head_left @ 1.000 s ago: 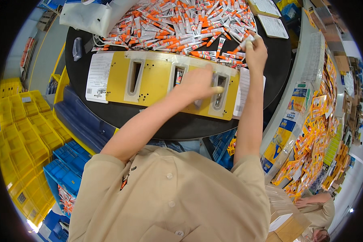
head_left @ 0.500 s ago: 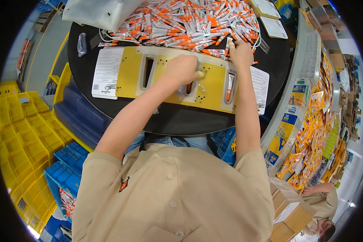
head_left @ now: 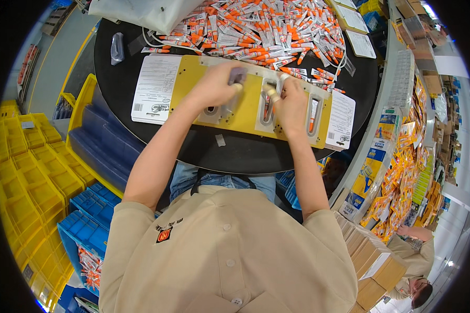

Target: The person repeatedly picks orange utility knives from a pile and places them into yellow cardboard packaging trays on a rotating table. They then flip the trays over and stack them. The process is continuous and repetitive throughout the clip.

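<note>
A long yellow board (head_left: pixel 193 81) with slots framed in clear plastic lies across the round black table. At its left slot is my left hand (head_left: pixel 216 86), closed on a clear, purplish plastic shell (head_left: pixel 238 76) and partly blurred. My right hand (head_left: pixel 291 107) bends over the middle slot, thumb and fingers drawn together; whatever they hold is hidden. Pale covers sit on some fingertips. A small white tube with an orange cap (head_left: pixel 313 115) lies in the right slot. Another tube (head_left: pixel 266 110) shows partly in the middle slot.
A large pile of white-and-orange tubes (head_left: pixel 266 31) covers the table's far side, beside a translucent bag (head_left: pixel 141 13). Printed cards (head_left: pixel 152 88) stick out under the board's ends. Yellow bins (head_left: pixel 31 172) and blue bins (head_left: pixel 83 224) stand left. Another person (head_left: pixel 415 261) is at far right.
My left hand has moved left from the middle slot to the left slot. My right hand has come back from the tube pile to the middle slot. The view has shifted slightly.
</note>
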`<action>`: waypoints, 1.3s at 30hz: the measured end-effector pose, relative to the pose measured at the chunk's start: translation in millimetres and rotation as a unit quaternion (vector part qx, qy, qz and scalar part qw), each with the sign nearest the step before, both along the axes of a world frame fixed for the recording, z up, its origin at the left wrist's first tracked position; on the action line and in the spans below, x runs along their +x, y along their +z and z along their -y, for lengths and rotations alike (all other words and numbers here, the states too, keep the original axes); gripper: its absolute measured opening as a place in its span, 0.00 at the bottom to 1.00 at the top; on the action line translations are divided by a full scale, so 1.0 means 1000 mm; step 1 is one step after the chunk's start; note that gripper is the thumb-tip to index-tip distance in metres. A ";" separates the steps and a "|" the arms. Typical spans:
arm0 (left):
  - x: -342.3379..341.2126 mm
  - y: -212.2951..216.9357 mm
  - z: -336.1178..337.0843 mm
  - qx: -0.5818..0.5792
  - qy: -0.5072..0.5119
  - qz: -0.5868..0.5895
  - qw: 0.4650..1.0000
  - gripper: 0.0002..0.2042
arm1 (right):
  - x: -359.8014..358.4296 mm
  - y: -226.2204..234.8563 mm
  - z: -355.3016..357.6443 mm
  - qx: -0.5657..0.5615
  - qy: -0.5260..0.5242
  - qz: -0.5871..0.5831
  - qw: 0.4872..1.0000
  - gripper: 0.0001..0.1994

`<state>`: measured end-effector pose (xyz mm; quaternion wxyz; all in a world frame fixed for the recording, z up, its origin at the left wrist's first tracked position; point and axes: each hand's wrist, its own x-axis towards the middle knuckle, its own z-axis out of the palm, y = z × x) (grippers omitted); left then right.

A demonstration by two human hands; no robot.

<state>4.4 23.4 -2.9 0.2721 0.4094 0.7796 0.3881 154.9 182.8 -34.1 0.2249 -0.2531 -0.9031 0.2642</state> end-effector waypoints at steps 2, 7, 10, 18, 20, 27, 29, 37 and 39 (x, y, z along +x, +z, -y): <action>-0.007 -0.002 0.012 -0.040 0.057 -0.064 0.996 0.19 | 0.002 -0.012 0.015 0.087 -0.001 -0.011 0.996 0.20; -0.018 0.000 0.010 -0.171 0.060 -0.150 0.972 0.21 | -0.002 -0.031 0.019 0.072 -0.014 0.026 0.997 0.17; -0.026 0.003 0.004 -0.253 0.025 -0.175 0.951 0.27 | -0.001 -0.036 0.021 0.086 -0.030 0.015 0.996 0.17; -0.041 0.012 0.026 -0.335 0.074 -0.238 0.909 0.27 | 0.009 -0.033 0.008 -0.024 0.005 -0.012 1.000 0.16; -0.056 0.008 0.022 -0.224 0.120 -0.225 0.941 0.24 | 0.007 -0.029 0.007 -0.022 -0.003 -0.014 1.000 0.15; -0.148 -0.040 -0.070 -0.241 0.221 -0.278 0.903 0.15 | 0.037 -0.017 -0.030 -0.037 -0.028 -0.039 0.998 0.14; -0.155 -0.042 -0.083 -0.291 0.237 -0.280 0.884 0.16 | 0.067 -0.021 -0.071 0.004 -0.126 -0.042 0.991 0.16; -0.068 0.027 -0.009 -0.098 0.114 -0.074 0.986 0.18 | 0.169 -0.081 -0.185 -0.099 -0.326 0.153 0.928 0.34; -0.034 0.021 0.013 -0.177 0.046 -0.128 0.975 0.18 | 0.172 -0.089 -0.179 -0.106 -0.336 0.111 0.929 0.32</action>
